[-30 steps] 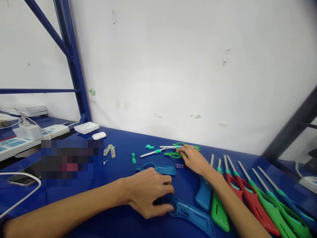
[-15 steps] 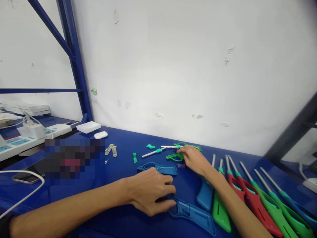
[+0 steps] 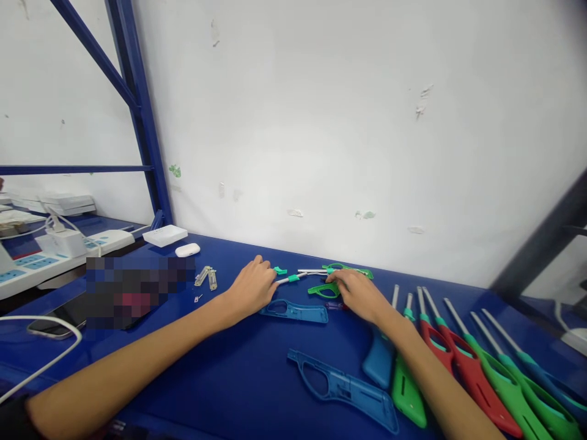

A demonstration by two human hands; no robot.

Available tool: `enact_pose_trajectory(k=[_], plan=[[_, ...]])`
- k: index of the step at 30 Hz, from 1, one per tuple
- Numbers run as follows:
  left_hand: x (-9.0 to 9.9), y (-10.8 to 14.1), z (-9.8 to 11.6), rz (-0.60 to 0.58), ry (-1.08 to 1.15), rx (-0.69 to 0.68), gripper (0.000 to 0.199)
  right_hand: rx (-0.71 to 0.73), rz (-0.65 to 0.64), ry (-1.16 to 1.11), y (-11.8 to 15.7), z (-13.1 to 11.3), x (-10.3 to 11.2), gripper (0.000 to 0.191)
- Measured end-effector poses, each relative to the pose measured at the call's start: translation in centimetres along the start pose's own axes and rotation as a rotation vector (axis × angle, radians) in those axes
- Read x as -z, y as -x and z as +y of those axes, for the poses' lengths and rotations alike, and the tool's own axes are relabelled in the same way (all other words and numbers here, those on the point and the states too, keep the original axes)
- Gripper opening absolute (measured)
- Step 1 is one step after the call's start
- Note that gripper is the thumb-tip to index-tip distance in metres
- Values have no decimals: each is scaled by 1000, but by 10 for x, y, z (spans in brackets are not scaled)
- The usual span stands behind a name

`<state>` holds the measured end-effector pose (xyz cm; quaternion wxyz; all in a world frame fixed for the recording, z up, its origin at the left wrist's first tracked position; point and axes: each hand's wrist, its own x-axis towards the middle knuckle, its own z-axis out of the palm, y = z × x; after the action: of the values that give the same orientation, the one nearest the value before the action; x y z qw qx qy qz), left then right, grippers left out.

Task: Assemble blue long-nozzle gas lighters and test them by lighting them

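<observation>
1. A white wall (image 3: 298, 122) rises at the back edge of the blue table (image 3: 238, 385).
2. At right, a row of lighters (image 3: 486, 388) fans out; the right forearm (image 3: 413, 345) crosses over its left end, hiding part.
3. At left sits a white power strip (image 3: 34, 266); any lettering is too small to read.
4. Two blue half-shells (image 3: 362, 388) lie well apart, tabletop running between.
5. The right hand (image 3: 360, 293) bends over green half-shells (image 3: 315, 291); grip hidden, cannot tell.
6. The left hand (image 3: 254, 284) curls over one end of the metal rod (image 3: 287, 281), behind the farther blue half-shell; whether closed on it, cannot tell.
7. Clear tanks (image 3: 213, 281) lie left of that hand.
</observation>
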<state>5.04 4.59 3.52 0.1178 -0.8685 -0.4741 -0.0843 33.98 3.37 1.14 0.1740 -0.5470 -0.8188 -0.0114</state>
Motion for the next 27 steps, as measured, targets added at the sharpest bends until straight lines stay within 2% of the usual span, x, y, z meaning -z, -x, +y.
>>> enact_pose_trajectory(k=[3, 7, 15, 22, 27], plan=[[-1, 0, -1, -21, -4, 4, 32, 5, -1, -9, 0, -3, 2, 31], [2, 1, 3, 9, -10, 20, 32, -31, 34, -10, 0, -7, 3, 31], [10, 3, 3, 120, -36, 29, 31, -191, 256, 0, 2, -9, 12, 38], [10, 4, 4, 218, -15, -16, 30, -191, 352, -31, 4, -16, 23, 37], [10, 4, 4, 276, 1, -36, 30, -150, 365, -79, 5, -18, 27, 31]])
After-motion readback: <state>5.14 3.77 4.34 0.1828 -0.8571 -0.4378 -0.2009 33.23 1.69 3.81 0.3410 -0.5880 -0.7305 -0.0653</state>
